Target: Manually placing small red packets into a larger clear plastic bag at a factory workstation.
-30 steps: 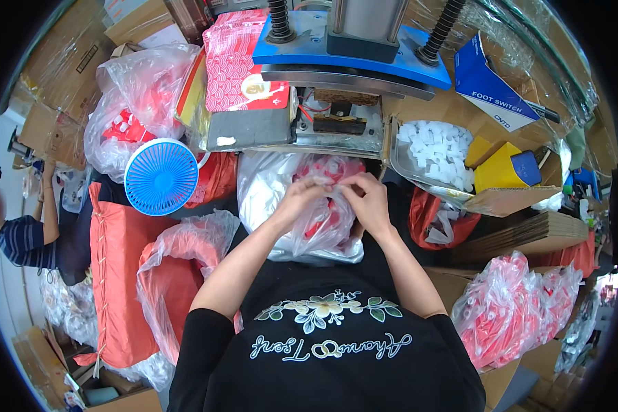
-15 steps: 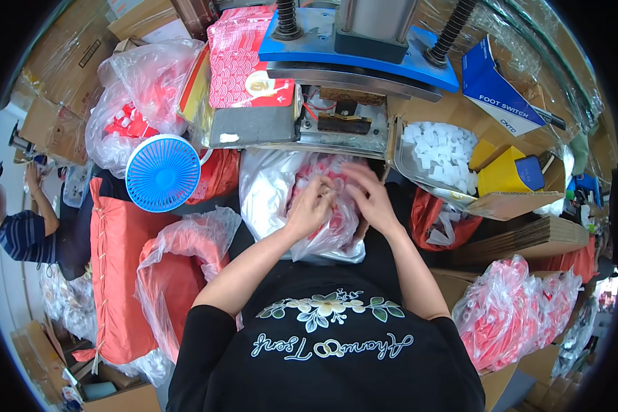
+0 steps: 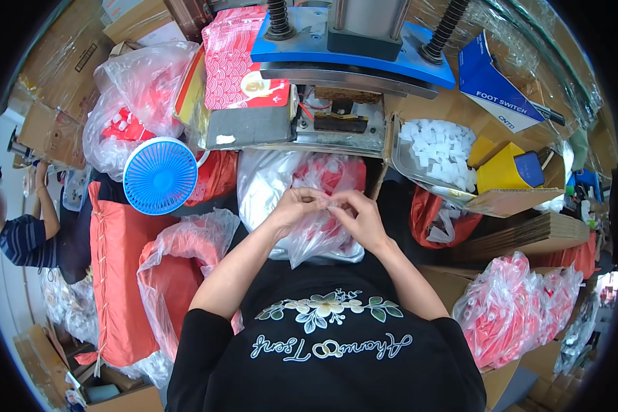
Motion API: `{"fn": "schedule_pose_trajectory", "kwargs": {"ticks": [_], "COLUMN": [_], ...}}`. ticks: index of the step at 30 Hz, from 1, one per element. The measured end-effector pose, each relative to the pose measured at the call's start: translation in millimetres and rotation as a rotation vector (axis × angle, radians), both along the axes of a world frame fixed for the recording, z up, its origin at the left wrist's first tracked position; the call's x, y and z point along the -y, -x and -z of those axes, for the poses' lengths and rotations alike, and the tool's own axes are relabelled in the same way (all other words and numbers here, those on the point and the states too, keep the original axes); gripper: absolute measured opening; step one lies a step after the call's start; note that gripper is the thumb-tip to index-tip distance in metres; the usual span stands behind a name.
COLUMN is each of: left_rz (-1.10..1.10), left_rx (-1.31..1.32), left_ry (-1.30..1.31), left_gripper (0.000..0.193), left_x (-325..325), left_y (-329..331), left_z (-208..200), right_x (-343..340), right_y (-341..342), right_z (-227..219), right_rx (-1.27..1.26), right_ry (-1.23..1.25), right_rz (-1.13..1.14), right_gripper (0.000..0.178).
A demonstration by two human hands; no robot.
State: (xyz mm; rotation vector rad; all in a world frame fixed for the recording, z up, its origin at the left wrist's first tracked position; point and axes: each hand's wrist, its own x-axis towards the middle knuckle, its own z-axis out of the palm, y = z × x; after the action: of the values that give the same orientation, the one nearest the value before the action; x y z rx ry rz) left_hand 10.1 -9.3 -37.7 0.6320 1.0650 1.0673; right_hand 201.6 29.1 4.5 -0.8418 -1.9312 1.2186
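Small white piece (image 3: pixel 332 201) pinched between fingertips of left hand (image 3: pixel 292 209) and right hand (image 3: pixel 360 216), both closed on it, just above clear plastic bag (image 3: pixel 302 206) (red and white parts inside), below blue press (image 3: pixel 353 41).

A small white piece (image 3: pixel 332 201) is pinched between the left hand (image 3: pixel 294 208) and right hand (image 3: pixel 358 216) above a clear plastic bag (image 3: pixel 302 199) of red and white parts, below a blue press (image 3: pixel 350 42), with a blue fan (image 3: pixel 160 175) at the left.
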Motion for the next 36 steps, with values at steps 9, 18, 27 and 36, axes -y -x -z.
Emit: {"fn": "schedule_pose_trajectory", "kwargs": {"ticks": [9,18,27,36], "left_rz": [-0.082,-0.005,-0.344,-0.348], "left_rx": [-0.147,-0.413,-1.210,-1.210], "left_ry": [-0.059,-0.171,-0.421,-0.597], "left_gripper": [0.014,0.012,0.009,0.009], "left_x": [6,11,-10,-6], "left_y": [-3,-6,-22,-23], "left_z": [-1,3,6,11], "right_x": [-17,-26,-22,-39], "right_y": [-5,7,32,19], "right_z": [26,52,85,57], "right_rx": [0.108,-0.103,-0.140,0.138], "right_ry": [-0.025,0.280,0.402,-0.062], "right_rz": [-0.088,-0.154,0.081,0.009], "right_gripper": [0.012,0.027,0.028,0.015]}}
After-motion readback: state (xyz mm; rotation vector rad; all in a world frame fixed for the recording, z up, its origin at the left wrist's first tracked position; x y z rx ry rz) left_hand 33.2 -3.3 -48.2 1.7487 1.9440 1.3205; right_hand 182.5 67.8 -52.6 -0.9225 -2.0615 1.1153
